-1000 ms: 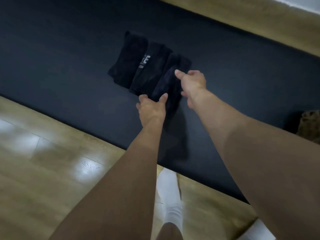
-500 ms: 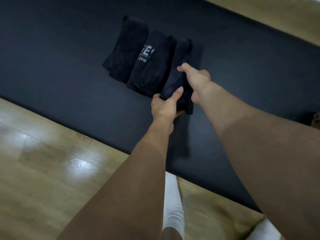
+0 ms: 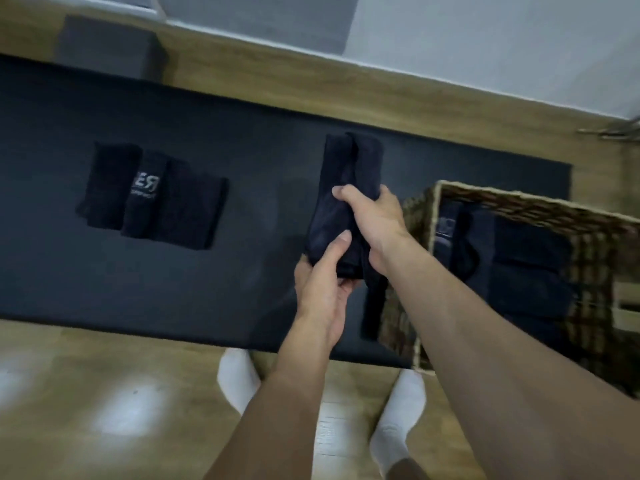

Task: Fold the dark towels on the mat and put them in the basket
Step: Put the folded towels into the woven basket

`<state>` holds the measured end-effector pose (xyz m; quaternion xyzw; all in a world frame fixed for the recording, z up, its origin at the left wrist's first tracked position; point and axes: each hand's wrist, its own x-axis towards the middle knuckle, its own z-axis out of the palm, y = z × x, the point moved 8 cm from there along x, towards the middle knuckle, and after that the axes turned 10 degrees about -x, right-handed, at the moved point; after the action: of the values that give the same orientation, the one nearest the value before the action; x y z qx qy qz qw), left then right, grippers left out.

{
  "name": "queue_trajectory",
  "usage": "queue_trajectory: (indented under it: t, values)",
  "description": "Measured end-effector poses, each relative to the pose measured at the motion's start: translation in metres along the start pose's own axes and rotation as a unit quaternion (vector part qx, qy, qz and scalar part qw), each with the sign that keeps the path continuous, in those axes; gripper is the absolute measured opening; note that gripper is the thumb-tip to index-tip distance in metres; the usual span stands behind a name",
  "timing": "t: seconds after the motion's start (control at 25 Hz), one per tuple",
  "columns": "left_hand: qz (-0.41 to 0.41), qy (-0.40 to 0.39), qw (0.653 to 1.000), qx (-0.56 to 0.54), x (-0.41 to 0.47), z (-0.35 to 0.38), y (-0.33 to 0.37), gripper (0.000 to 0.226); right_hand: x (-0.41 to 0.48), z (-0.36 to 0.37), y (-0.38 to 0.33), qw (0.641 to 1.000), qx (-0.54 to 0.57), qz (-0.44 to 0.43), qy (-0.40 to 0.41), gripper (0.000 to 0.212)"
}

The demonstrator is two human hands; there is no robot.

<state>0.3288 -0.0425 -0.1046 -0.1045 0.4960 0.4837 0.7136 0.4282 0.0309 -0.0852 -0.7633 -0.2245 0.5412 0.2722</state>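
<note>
Both hands on one folded dark towel [image 3: 349,168], held lengthwise away from the body, over the black mat [image 3: 242,278]. Whether its far end touches the mat cannot be told.

Left hand [image 3: 320,292]: grips the near end of the towel from below, thumb laid along the top.
Right hand [image 3: 375,220]: fingers curled over the towel's middle from the right side, clamped on it.
A loose dark strip [image 3: 373,306] hangs down from the towel's near end, just beside the basket wall.

Woven basket [image 3: 519,199] stands at the right end of the mat, just right of the held towel. Inside it: stacked dark towels [image 3: 533,265] lying folded; one at the left side shows pale lettering, too blurred to read.

Left part of the mat: a row of three folded towels [image 3: 152,199] lying flat, overlapping side by side, well apart from the hands. The middle one carries pale printed letters.

Surroundings: wooden floor [image 3: 86,393] on both long sides of the mat; grey block [image 3: 107,46] at the mat's far left edge; pale wall [image 3: 485,46] beyond. Two white-socked feet [image 3: 238,377] on the floor at the mat's near edge.
</note>
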Motion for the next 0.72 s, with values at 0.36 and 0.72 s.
queue_trajectory:
  t: [0.36, 0.72]
  values:
    - [-0.139, 0.004, 0.990, -0.005, -0.054, 0.111, -0.243, 0.047, 0.007, -0.275, 0.065, 0.993, -0.001, 0.014, 0.115, 0.030]
    - [-0.183, 0.123, 0.975, -0.031, 0.014, 0.098, -0.354, 0.051, 0.111, -0.315, 0.148, 0.995, -0.033, 0.026, 0.085, 0.028]
